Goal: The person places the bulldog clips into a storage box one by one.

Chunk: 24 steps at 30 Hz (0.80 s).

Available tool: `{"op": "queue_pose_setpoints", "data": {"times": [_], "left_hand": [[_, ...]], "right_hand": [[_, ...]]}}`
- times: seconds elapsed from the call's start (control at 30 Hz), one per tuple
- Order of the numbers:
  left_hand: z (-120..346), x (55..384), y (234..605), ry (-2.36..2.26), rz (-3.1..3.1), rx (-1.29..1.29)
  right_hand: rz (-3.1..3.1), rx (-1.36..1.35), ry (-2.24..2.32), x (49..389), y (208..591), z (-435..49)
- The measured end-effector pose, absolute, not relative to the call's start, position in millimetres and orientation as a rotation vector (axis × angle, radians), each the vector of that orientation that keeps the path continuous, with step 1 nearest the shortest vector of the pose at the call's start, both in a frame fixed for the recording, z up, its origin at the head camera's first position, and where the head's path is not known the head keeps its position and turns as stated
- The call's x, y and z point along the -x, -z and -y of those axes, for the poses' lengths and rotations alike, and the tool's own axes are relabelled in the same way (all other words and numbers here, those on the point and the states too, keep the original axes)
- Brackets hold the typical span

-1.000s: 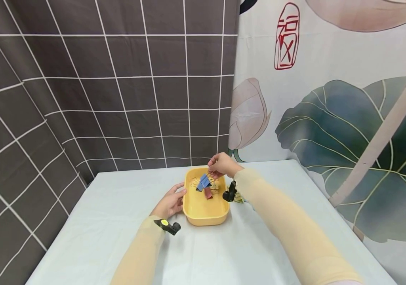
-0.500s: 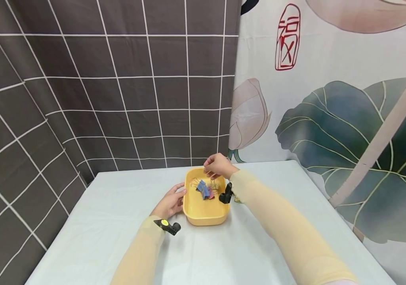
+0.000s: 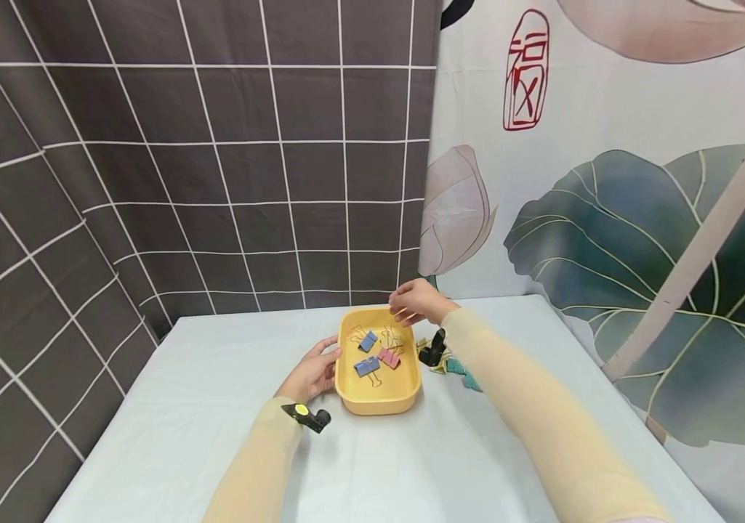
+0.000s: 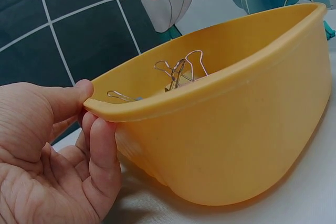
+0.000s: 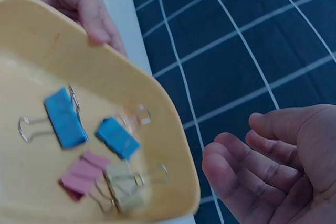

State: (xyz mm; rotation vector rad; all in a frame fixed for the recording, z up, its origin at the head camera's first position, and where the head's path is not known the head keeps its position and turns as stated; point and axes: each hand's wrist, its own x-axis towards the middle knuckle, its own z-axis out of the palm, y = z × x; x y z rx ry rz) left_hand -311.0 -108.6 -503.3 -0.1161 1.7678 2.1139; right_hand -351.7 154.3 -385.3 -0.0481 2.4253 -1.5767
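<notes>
A yellow plastic tub point(image 3: 377, 404) rests on the table, and my left hand point(image 3: 312, 370) pinches its left rim, thumb on top and fingers against the outer wall. Inside lie binder clips: a larger blue one point(image 3: 367, 366), a smaller blue one point(image 3: 368, 341), a pink one point(image 3: 388, 357) and a pale yellow one point(image 5: 123, 184), with wire handles sticking up. Over the tub's far right corner hovers my right hand point(image 3: 419, 299). Its fingers are loosely bent and hold nothing, as the right wrist view shows.
To the tub's right, partly hidden by my right wrist, are teal clips point(image 3: 456, 367) and yellow ones point(image 3: 438, 365). A white cloth covers the table point(image 3: 372, 479). Behind it hang a dark grid-patterned curtain point(image 3: 248, 174) and a lotus-print cloth point(image 3: 607, 240).
My right hand has let go of blue binder clips, which dropped into the tub and now lie apart. It has then moved slightly up and right. The left hand stays on the rim.
</notes>
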Motion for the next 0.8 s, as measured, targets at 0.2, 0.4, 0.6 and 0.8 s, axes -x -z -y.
{"op": "queue_pose_setpoints", "data": {"times": [0.2,0.4,0.6,0.8], "left_hand": [[107.2,310.9,502.6,-2.104,-1.783,0.121],[108.0,308.9,500.8,-2.107,-1.792,0.116],[108.9,308.8,500.4,-2.111,-1.801,0.115],[107.3,309.4,501.4,-2.098,-1.801,0.113]], "right_hand": [[-2.411,-0.014,1.578,354.5,390.5,-190.8],[-2.434,-0.087,1.528,352.9,395.2,-214.9],[-2.453,-0.161,1.495,350.1,399.2,-223.0],[-2.439,-0.216,1.484,350.8,415.3,-231.4]]}}
